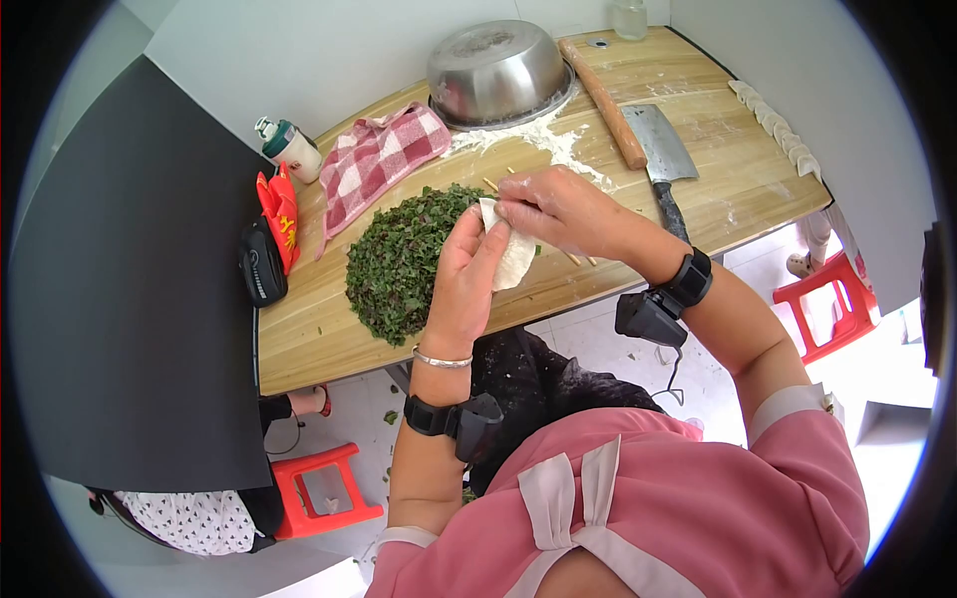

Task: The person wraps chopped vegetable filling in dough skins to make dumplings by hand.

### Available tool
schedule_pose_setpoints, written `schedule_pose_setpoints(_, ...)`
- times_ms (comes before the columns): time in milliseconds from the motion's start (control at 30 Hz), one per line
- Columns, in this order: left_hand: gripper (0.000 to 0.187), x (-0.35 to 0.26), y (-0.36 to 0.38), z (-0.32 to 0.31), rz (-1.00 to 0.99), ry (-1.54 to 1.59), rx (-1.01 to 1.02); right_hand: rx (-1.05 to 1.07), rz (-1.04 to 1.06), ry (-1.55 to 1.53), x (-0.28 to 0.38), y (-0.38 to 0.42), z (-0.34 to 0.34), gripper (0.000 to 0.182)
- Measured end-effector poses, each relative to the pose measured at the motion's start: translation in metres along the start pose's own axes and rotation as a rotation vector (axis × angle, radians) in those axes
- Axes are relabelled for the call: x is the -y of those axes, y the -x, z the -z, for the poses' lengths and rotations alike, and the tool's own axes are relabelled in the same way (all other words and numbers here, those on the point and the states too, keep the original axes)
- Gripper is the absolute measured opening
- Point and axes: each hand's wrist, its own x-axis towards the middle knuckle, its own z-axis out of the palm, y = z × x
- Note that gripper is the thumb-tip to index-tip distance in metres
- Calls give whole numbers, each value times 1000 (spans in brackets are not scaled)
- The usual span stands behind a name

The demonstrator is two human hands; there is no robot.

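Between my two hands is a pale, floury dumpling [514, 263], its wrapper folded over and hanging lengthwise. My left hand [467, 267] closes around its left side, thumb in front. At the upper edge, the fingers of my right hand [558, 209] pinch the dough together. What is inside the fold cannot be seen. Just left of my hands, and partly behind the left one, lies a large mound of chopped leafy greens [404, 261]. A pair of chopsticks [575, 259] pokes out from beneath my right hand.
Behind my hands are an upturned steel basin [495, 72], scattered flour [543, 140], a rolling pin [605, 105] and a cleaver [660, 149]. Finished dumplings [776, 125] line the right edge. A checked cloth [384, 159], bottle [291, 149] and black case [262, 261] are left.
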Motion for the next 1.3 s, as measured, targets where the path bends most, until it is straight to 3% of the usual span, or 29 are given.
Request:
schedule_pose_setpoints(67,24,2,-2,1,-33,1,-49,33,-187,-97,-2,-1,2,23)
schedule_pose_setpoints(300,24,1,-1,-1,-69,-18,-112,-65,-71,-143,2,11,-8,27)
schedule_pose_setpoints(367,25,3,2,6,-11,-79,-37,-124,-10,-51,1,11,-4,28)
schedule_pose_setpoints(500,24,9,0,6,-60,-108,-95,-94,-59,-54,2,9,1,25)
schedule_pose_setpoints(567,23,6,0,1,-51,3,-210,50,-178,24,-1,9,2,25)
schedule_pose_setpoints(767,19,4,2,5,-37,10,-177,-145,49,-41,-10,13,-14,22)
schedule_pose_setpoints(900,18,1,3,7,-22,10,-133,-117,58,-39,-2,11,-5,21)
schedule_pose_setpoints(1100,19,2,1,5,-39,48,-226,-22,-91,-46,-5,8,-3,25)
schedule_pose_setpoints(1300,22,-3,5,13,72,50,-97,-91,73,41,-5,11,-6,23)
